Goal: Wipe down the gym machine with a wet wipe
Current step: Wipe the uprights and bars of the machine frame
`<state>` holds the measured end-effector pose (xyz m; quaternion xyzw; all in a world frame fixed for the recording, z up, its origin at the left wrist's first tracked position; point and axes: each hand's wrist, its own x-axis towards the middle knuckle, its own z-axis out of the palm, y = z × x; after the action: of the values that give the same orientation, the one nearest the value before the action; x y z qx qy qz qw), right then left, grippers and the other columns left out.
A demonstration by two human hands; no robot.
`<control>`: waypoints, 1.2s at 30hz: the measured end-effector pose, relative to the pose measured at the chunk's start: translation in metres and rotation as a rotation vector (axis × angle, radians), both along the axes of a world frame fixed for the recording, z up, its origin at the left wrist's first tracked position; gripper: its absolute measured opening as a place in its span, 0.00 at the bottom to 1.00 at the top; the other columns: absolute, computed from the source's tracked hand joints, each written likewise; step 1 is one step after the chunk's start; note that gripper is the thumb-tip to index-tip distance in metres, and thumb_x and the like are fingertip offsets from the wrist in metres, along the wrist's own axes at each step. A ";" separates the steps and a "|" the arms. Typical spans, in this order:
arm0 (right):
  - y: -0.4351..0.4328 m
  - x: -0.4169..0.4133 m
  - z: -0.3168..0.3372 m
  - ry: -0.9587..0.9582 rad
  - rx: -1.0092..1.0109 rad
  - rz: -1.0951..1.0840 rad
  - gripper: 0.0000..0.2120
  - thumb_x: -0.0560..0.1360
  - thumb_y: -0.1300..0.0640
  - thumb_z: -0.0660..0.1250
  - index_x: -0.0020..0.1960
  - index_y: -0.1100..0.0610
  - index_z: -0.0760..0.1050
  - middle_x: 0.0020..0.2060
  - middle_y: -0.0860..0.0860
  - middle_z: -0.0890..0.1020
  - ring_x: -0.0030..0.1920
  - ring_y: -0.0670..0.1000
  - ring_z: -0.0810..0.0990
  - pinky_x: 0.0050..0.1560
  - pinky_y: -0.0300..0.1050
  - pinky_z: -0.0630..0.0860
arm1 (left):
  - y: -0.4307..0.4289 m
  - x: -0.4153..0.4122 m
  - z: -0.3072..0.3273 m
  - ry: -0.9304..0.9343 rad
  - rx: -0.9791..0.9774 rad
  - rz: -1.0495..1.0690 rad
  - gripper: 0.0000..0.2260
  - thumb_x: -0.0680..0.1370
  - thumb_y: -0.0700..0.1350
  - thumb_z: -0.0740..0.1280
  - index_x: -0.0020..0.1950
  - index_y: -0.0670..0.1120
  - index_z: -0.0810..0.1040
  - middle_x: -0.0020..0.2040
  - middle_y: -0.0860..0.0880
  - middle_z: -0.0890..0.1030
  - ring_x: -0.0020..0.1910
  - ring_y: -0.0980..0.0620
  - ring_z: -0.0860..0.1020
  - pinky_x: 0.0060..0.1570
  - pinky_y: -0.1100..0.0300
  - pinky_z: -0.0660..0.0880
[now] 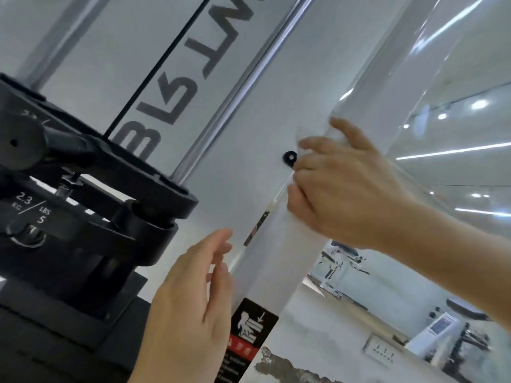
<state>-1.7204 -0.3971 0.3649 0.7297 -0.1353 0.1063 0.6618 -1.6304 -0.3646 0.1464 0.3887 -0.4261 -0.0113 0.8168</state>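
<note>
White post (266, 269), R hand (345, 189) curled over wipe (313, 133)

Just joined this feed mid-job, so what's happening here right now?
A person's right hand holds a wet wipe pressed against the white upright post of the machine, beside a small black cap. The left hand is open lower down by the post, near a black warning sticker, holding nothing. The black weight stack sits to the left.

Blurred exercise equipment (343, 261) and a wall socket (380, 351) show in the background beneath ceiling lights (479, 104).
</note>
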 end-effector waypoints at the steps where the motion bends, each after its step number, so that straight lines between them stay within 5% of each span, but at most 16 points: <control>1: 0.001 -0.001 -0.011 0.019 0.028 0.018 0.24 0.78 0.48 0.49 0.36 0.55 0.79 0.34 0.51 0.81 0.50 0.56 0.80 0.69 0.57 0.64 | -0.002 -0.003 0.000 -0.023 0.004 0.015 0.14 0.81 0.56 0.54 0.64 0.63 0.73 0.56 0.69 0.76 0.58 0.68 0.74 0.47 0.70 0.72; 3: -0.005 -0.004 -0.062 0.125 0.140 0.077 0.19 0.78 0.49 0.55 0.35 0.56 0.76 0.31 0.53 0.78 0.38 0.58 0.77 0.55 0.55 0.73 | -0.004 -0.007 0.001 -0.061 0.006 0.041 0.18 0.75 0.58 0.53 0.63 0.64 0.73 0.57 0.70 0.75 0.58 0.68 0.74 0.47 0.69 0.71; 6: -0.011 -0.007 -0.116 0.336 0.209 0.132 0.14 0.75 0.49 0.62 0.34 0.54 0.74 0.30 0.51 0.76 0.35 0.55 0.74 0.43 0.51 0.70 | -0.002 -0.008 0.002 -0.085 0.031 0.038 0.19 0.74 0.57 0.52 0.61 0.64 0.74 0.58 0.70 0.74 0.58 0.67 0.74 0.49 0.72 0.72; 10: -0.007 -0.008 -0.041 0.117 0.036 0.128 0.22 0.80 0.48 0.49 0.45 0.55 0.79 0.40 0.51 0.82 0.44 0.56 0.79 0.56 0.53 0.70 | 0.009 0.000 0.003 -0.094 0.066 0.045 0.17 0.80 0.50 0.54 0.66 0.58 0.74 0.59 0.69 0.73 0.62 0.68 0.71 0.56 0.78 0.66; 13: -0.007 -0.004 -0.030 0.052 -0.016 0.076 0.25 0.80 0.48 0.48 0.37 0.57 0.77 0.34 0.53 0.80 0.41 0.59 0.79 0.65 0.56 0.68 | 0.011 0.003 0.003 -0.061 0.135 0.046 0.20 0.78 0.48 0.54 0.69 0.56 0.72 0.60 0.66 0.73 0.62 0.68 0.70 0.56 0.71 0.70; 17: -0.014 -0.002 -0.144 0.308 0.231 0.139 0.18 0.76 0.52 0.57 0.30 0.54 0.75 0.26 0.52 0.76 0.31 0.58 0.74 0.45 0.54 0.73 | 0.016 0.008 0.006 0.046 0.183 -0.060 0.22 0.77 0.37 0.58 0.65 0.58 0.73 0.58 0.62 0.76 0.58 0.65 0.74 0.60 0.65 0.72; 21: -0.018 -0.008 -0.189 0.428 0.260 0.225 0.16 0.77 0.52 0.58 0.33 0.54 0.75 0.29 0.51 0.76 0.33 0.57 0.74 0.46 0.53 0.74 | 0.039 0.022 -0.019 -0.374 0.321 0.263 0.21 0.74 0.38 0.58 0.65 0.50 0.78 0.57 0.55 0.80 0.57 0.57 0.77 0.56 0.63 0.73; 23: -0.019 -0.011 -0.153 0.332 0.170 0.269 0.22 0.79 0.48 0.55 0.33 0.56 0.76 0.28 0.53 0.76 0.34 0.58 0.76 0.56 0.56 0.75 | 0.045 0.030 -0.039 -0.643 0.446 0.439 0.17 0.73 0.39 0.59 0.58 0.47 0.81 0.50 0.51 0.83 0.51 0.51 0.80 0.51 0.57 0.77; 26: -0.013 -0.003 -0.086 0.192 0.016 0.089 0.32 0.82 0.43 0.45 0.33 0.59 0.76 0.30 0.55 0.78 0.39 0.59 0.79 0.65 0.59 0.67 | 0.040 0.036 -0.059 -0.984 0.682 0.527 0.10 0.75 0.44 0.62 0.51 0.48 0.82 0.44 0.51 0.81 0.47 0.48 0.78 0.57 0.51 0.73; 28: -0.013 0.001 -0.099 0.172 0.032 0.073 0.31 0.82 0.44 0.45 0.33 0.59 0.76 0.30 0.55 0.77 0.37 0.59 0.77 0.61 0.58 0.70 | 0.038 0.038 -0.062 -1.067 0.718 0.564 0.10 0.77 0.46 0.60 0.49 0.49 0.82 0.44 0.50 0.81 0.46 0.47 0.77 0.60 0.51 0.68; 31: -0.013 -0.003 -0.194 0.310 0.171 0.137 0.22 0.78 0.47 0.58 0.30 0.55 0.76 0.26 0.53 0.75 0.31 0.56 0.73 0.45 0.51 0.72 | 0.037 0.038 -0.073 -1.137 0.686 0.659 0.14 0.78 0.45 0.57 0.52 0.45 0.82 0.45 0.47 0.82 0.48 0.45 0.79 0.68 0.50 0.61; 33: -0.014 -0.004 -0.230 0.445 0.192 0.141 0.18 0.76 0.48 0.62 0.31 0.53 0.78 0.28 0.53 0.77 0.31 0.56 0.74 0.43 0.50 0.70 | 0.040 0.037 -0.080 -1.113 0.675 0.665 0.20 0.78 0.45 0.52 0.60 0.41 0.80 0.54 0.43 0.82 0.56 0.43 0.79 0.72 0.47 0.57; 36: -0.020 -0.006 -0.186 0.448 0.188 0.279 0.19 0.78 0.49 0.58 0.34 0.55 0.78 0.29 0.53 0.78 0.33 0.56 0.77 0.48 0.52 0.75 | 0.042 0.035 -0.083 -1.066 0.672 0.640 0.22 0.80 0.47 0.53 0.68 0.38 0.74 0.66 0.40 0.77 0.68 0.43 0.73 0.74 0.44 0.53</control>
<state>-1.7261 -0.4175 0.1793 0.8049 0.1070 0.0195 0.5834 -1.5955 -0.3225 0.0632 0.6785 -0.6064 0.2904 0.2959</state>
